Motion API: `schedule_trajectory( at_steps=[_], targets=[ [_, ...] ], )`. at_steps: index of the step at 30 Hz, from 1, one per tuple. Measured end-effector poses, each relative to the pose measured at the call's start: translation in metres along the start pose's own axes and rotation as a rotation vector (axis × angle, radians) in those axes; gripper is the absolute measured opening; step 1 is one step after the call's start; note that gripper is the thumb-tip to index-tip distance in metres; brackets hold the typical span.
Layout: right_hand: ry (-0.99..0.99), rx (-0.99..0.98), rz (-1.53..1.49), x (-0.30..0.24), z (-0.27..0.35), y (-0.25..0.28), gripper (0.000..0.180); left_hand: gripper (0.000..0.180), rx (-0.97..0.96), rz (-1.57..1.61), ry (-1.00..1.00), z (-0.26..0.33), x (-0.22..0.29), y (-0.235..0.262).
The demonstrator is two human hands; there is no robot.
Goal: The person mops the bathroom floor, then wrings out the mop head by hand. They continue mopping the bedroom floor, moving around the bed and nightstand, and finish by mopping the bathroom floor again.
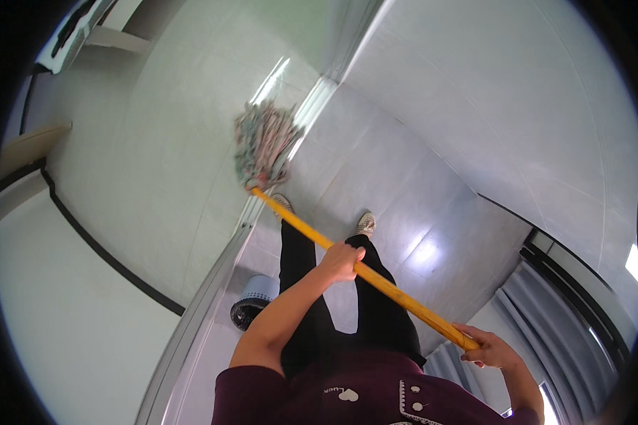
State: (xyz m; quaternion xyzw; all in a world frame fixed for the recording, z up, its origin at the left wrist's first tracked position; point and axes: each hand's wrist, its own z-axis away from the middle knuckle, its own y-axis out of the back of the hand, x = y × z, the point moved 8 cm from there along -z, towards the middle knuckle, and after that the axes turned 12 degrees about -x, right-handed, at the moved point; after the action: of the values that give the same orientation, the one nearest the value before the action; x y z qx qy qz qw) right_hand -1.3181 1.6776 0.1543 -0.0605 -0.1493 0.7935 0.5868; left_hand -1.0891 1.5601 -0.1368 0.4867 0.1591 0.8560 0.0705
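A string mop (266, 145) with greyish-pink strands lies spread on the floor ahead of my feet, across a pale door sill. From it a yellow wooden handle (397, 292) slants back toward my right side. My left hand (342, 261) is wrapped round the middle of the handle. At its upper end my right hand (488, 348) grips the tip, with thumb and fingers around it.
A light blue bin (256, 297) with a black liner stands left of my legs by the door frame (213, 304). White tiled wall (489, 85) rises at the right. Grey curtains (546, 319) hang at the lower right. White furniture with dark edging (78, 304) fills the left.
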Motion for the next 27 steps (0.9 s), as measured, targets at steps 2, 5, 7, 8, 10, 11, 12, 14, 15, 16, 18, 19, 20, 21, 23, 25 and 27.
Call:
schedule_trajectory(
  at_steps=[2, 5, 7, 8, 10, 11, 12, 14, 15, 16, 18, 19, 20, 21, 23, 25, 27],
  targets=[
    [0.032, -0.078, -0.172, 0.022, 0.002, 0.001, 0.076, 0.025, 0.006, -0.055, -0.032, 0.011, 0.023, 0.011],
    [0.133, -0.171, -0.443, 0.059, 0.023, 0.004, 0.072, 0.026, -0.044, -0.103, -0.120, 0.002, 0.064, 0.031],
    [0.242, -0.180, -0.599, 0.091, 0.046, 0.006, 0.071, 0.028, -0.113, -0.165, -0.180, -0.016, 0.105, 0.044],
    [0.306, -0.164, -0.660, 0.106, 0.060, 0.006, 0.071, 0.029, -0.099, -0.179, -0.243, -0.024, 0.127, 0.052],
    [0.401, -0.163, -0.681, 0.141, 0.090, 0.004, 0.074, 0.030, -0.019, -0.199, -0.399, -0.037, 0.169, 0.058],
    [0.375, -0.085, -0.685, 0.159, 0.101, 0.000, 0.077, 0.033, -0.027, -0.232, -0.408, -0.045, 0.189, 0.062],
    [0.349, -0.004, -0.694, 0.174, 0.113, -0.006, 0.080, 0.033, 0.008, -0.206, -0.482, -0.050, 0.206, 0.069],
    [0.377, 0.029, -0.803, 0.169, 0.128, -0.010, 0.084, 0.031, 0.044, -0.227, -0.555, -0.066, 0.222, 0.079],
    [0.431, -0.025, -0.899, 0.153, 0.131, -0.018, 0.087, 0.030, 0.062, -0.237, -0.590, -0.074, 0.224, 0.085],
    [0.484, -0.074, -0.997, 0.134, 0.130, -0.029, 0.090, 0.029, 0.110, -0.203, -0.632, -0.084, 0.217, 0.094],
    [0.335, 0.344, -0.765, 0.097, 0.107, -0.021, 0.081, 0.026, 0.271, -0.184, -0.646, -0.114, 0.176, 0.106],
    [0.359, 0.297, -0.776, 0.061, 0.088, -0.025, 0.079, 0.024, 0.257, -0.066, -0.664, -0.124, 0.153, 0.122],
    [0.393, 0.227, -0.759, 0.018, 0.068, -0.018, 0.076, 0.023, 0.255, -0.069, -0.577, -0.135, 0.119, 0.129],
    [0.368, 0.203, -0.674, -0.028, 0.047, -0.017, 0.076, 0.022, 0.196, -0.127, -0.483, -0.142, 0.075, 0.133],
    [0.303, 0.216, -0.515, -0.083, 0.028, 0.005, 0.076, 0.019, 0.323, -0.188, -0.433, -0.138, 0.022, 0.160],
    [0.230, 0.282, -0.393, -0.113, 0.033, 0.013, 0.076, 0.019, 0.290, -0.166, -0.376, -0.139, 0.008, 0.186],
    [0.269, 0.208, -0.412, -0.143, 0.046, 0.015, 0.078, 0.019, 0.313, -0.144, -0.341, -0.139, 0.006, 0.204]
  ],
)
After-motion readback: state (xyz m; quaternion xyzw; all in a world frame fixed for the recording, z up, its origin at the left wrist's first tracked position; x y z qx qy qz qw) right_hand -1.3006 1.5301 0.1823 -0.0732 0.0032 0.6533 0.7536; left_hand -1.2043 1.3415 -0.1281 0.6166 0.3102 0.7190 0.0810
